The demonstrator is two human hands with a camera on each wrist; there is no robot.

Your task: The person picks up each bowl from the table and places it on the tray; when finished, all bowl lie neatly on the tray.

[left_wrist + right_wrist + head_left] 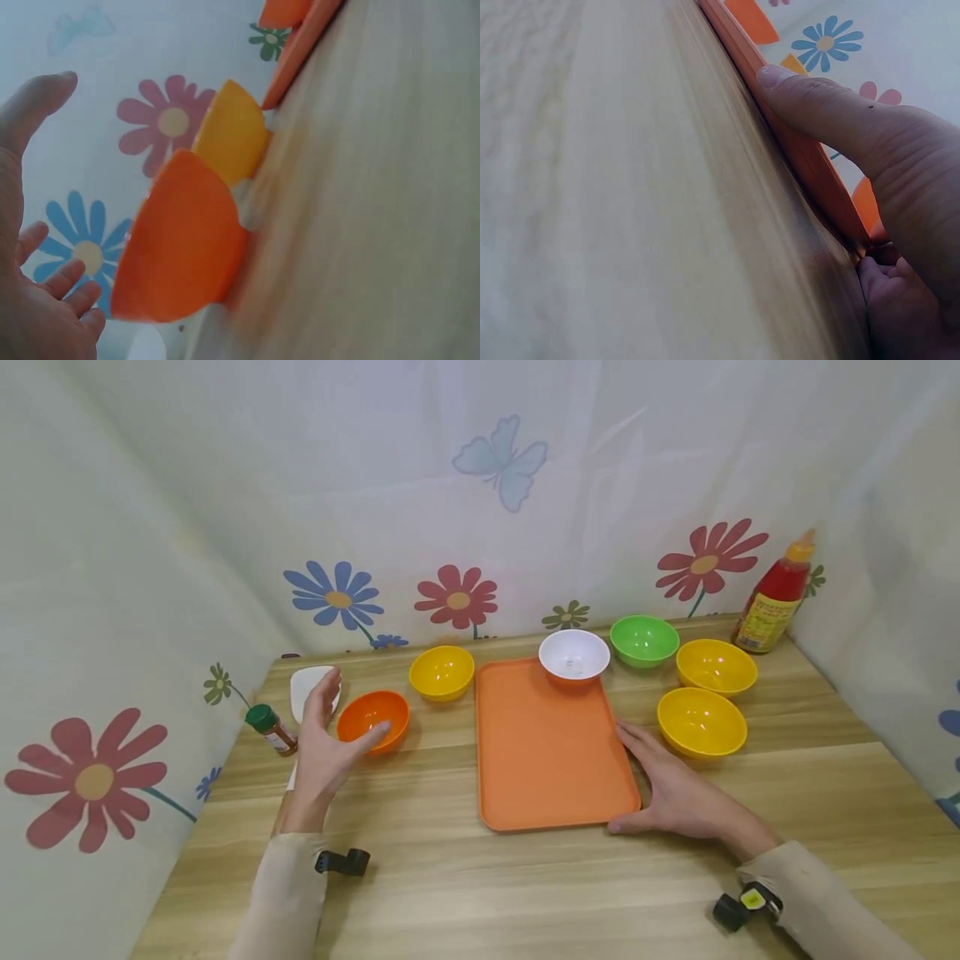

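Observation:
My left hand point(324, 762) hovers by the orange bowl point(381, 708), fingers spread and thumb held apart, with nothing in its grasp. In the left wrist view its thumb and fingers are clear of the orange bowl point(180, 244). My right hand point(678, 795) holds the near right corner of the orange tray point(555, 752), thumb at the front edge and fingers along the right side. The right wrist view has the thumb against the rim of the tray point(810, 161), with the other fingers partly hidden. A white bowl with an orange outside point(574, 654) stands at the tray's far right corner.
Left: a small green-capped jar point(272, 729) and a white spatula-like utensil point(303, 687), partly behind my hand. A yellow bowl point(442, 673) sits left of the tray. Right: a green bowl point(644, 641), two yellow bowls point(716, 666) and a red sauce bottle point(771, 597).

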